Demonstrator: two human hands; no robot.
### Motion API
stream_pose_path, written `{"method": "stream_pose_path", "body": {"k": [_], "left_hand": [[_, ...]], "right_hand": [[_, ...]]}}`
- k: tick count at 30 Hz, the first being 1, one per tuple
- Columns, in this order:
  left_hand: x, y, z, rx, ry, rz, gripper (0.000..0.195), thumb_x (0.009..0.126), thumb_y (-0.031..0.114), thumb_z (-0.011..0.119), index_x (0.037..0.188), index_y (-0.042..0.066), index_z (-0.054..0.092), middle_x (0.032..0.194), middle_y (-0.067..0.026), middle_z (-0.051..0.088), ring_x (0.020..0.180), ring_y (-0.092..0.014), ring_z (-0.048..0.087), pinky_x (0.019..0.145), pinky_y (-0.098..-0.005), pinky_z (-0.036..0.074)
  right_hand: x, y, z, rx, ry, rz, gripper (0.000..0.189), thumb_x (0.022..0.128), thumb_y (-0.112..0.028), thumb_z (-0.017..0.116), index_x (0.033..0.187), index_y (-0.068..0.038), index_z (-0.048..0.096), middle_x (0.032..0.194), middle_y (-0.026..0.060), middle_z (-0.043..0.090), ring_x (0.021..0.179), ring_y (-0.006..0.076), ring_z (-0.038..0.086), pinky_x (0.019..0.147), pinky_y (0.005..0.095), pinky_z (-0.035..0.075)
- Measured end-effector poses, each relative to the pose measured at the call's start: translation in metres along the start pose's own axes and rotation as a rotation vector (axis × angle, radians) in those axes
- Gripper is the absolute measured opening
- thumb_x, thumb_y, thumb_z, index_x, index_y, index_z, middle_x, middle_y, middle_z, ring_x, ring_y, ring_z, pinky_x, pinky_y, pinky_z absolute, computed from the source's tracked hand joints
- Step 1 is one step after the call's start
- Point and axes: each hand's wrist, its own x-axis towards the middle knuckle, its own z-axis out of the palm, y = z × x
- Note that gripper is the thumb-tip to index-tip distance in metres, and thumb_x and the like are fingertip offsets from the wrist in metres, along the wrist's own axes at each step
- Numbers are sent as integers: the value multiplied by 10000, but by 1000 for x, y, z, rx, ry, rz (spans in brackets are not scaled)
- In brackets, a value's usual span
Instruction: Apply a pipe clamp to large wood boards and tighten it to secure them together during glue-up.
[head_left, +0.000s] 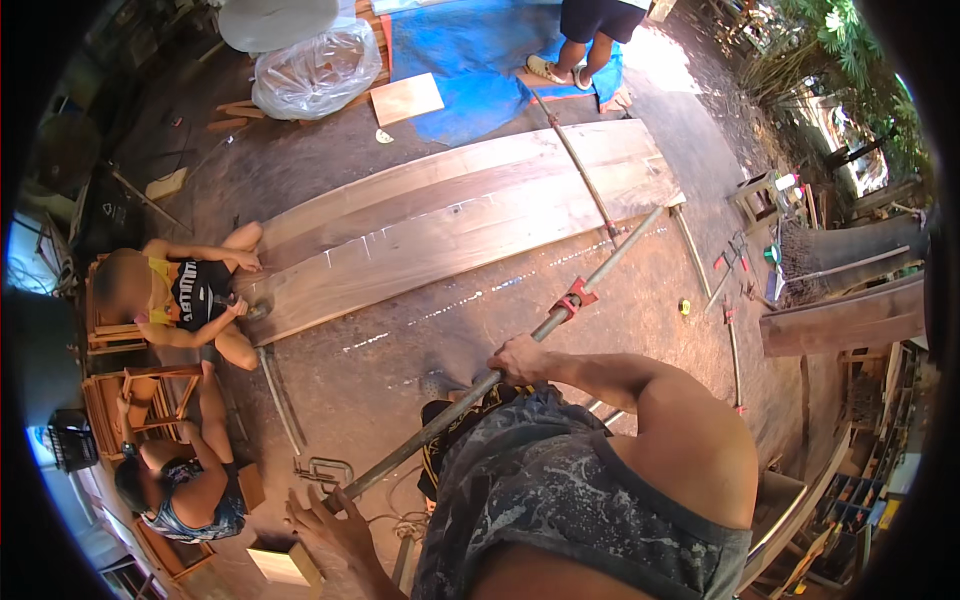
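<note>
My right hand (521, 360) grips the steel pipe of a long pipe clamp (442, 420), which slants across my body. Farther along the pipe sits its red clamp jaw (574, 298); the far end reaches the near right corner of a wide wooden panel (450, 217). My left hand (326, 525) is at the pipe's near end with its fingers spread; whether it touches the pipe is hard to tell. White glue-like drips mark a seam between the panel's boards. A second pipe clamp (577, 169) lies across the panel near its right end.
One person (180, 292) sits at the panel's left end holding a tool; another (195, 487) handles a wooden frame (161, 390). A third person's legs (589, 52) stand by a blue tarp (465, 60). A C-clamp (326, 471), a yellow tape measure (684, 306) and another pipe clamp (733, 352) lie on the floor.
</note>
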Motion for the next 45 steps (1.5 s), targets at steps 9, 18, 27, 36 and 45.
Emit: {"method": "stream_pose_path", "body": {"k": [9,18,27,36,45], "left_hand": [[50,-70,78,-386,-267,-362,802,777,195,752,1432,29,320,1395,-243,387,1189,-418,480,950,-482,445],[141,-89,167,-764,-68,-322,493,794,117,724,1227,-33,541,833,-122,657,714,-221,645,687,-319,527],[302,21,169,-706,-73,-154,176,877,117,658,1017,20,612,888,-157,680,824,-279,687,726,-351,519],[458,136,189,-781,-195,143,200,870,149,699,1002,18,625,848,-104,677,788,-171,654,715,-300,511],[654,289,332,-312,-332,354,329,855,316,676,1039,44,650,950,-201,695,891,-391,668,792,-445,508]], "right_hand": [[14,-29,0,-61,-94,171,220,658,-294,648,840,-170,656,760,74,676,747,316,665,651,462,511],[17,-21,-35,-107,355,225,100,663,-196,680,725,-142,623,702,73,643,707,309,648,606,440,518],[28,35,-51,103,402,507,156,730,-267,701,746,-118,655,759,101,647,756,335,644,655,451,509],[69,90,-43,320,580,697,167,746,-252,681,741,-85,677,779,141,663,778,353,649,705,447,511],[219,162,3,629,661,925,258,731,-228,711,963,-123,670,849,123,630,830,344,628,735,434,504]]}}
